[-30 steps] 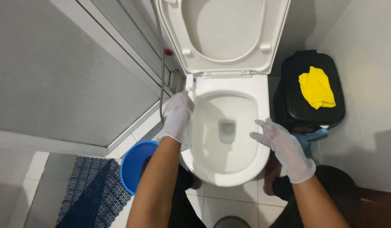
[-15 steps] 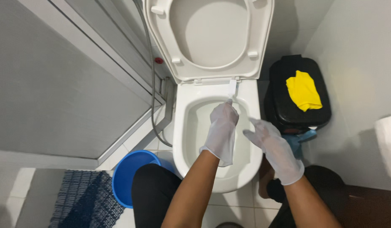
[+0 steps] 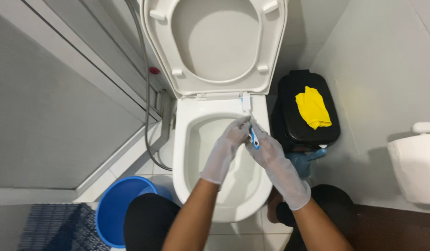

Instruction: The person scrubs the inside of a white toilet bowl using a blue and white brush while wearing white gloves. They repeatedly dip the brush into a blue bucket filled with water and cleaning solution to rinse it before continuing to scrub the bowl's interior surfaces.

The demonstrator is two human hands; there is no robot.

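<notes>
Gloved left hand (image 3: 226, 148) and right hand (image 3: 270, 153) both close on a small brush (image 3: 250, 122), apparently blue-handled, its head at the toilet bowl's (image 3: 187, 153) far right rim. Black bin (image 3: 294, 125) with yellow cloth (image 3: 312, 108) stands right; blue bucket (image 3: 115, 209) near left.

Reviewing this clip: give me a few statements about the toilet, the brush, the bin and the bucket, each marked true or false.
1. The white toilet seat and lid are raised. True.
2. Both gloved hands, left hand and right hand, meet on the small blue-and-white brush. True.
3. A red cloth lies on the black bin. False: the cloth is yellow.
4. The blue plastic bucket stands right of the white toilet bowl. False: it stands left.
5. The brush head is at the bowl's rear rim. True.
</notes>
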